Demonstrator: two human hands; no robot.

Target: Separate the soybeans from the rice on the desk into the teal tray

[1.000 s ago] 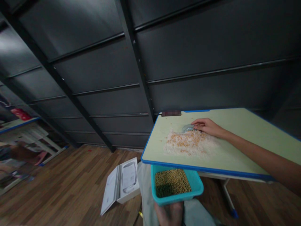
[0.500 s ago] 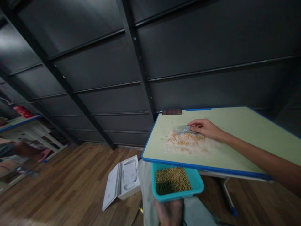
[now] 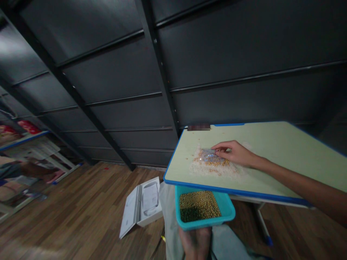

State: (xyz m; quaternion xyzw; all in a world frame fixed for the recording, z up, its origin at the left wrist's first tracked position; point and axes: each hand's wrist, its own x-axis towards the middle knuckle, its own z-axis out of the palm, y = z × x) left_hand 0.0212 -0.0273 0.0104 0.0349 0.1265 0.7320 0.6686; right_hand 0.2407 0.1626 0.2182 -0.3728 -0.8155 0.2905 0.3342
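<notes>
My right hand (image 3: 235,153) reaches over the table from the right, its fingers closed on a clear, shiny plastic piece (image 3: 209,156) whose exact kind I cannot make out. The plastic lies low over a spread of white rice grains (image 3: 197,169) mixed with yellow soybeans (image 3: 217,163). Below the table's front edge, my left hand (image 3: 195,239) holds up a teal plastic tray (image 3: 227,206) from underneath; its fingers are hidden by the tray. Inside the tray are soybeans (image 3: 204,202) and, at the near left, green beans (image 3: 189,214).
The pale green table (image 3: 276,151) has a blue edge, with a dark pixelated object (image 3: 199,127) at its far left corner. An open white box (image 3: 150,204) is on the wooden floor. At far left, a person's leg (image 3: 35,171) shows under another table (image 3: 24,140). A dark panelled wall (image 3: 121,119) stands behind.
My right hand has moved slightly left and nearer me, bringing the clear plastic down over the soybeans. The teal tray and my left hand stay almost where they were.
</notes>
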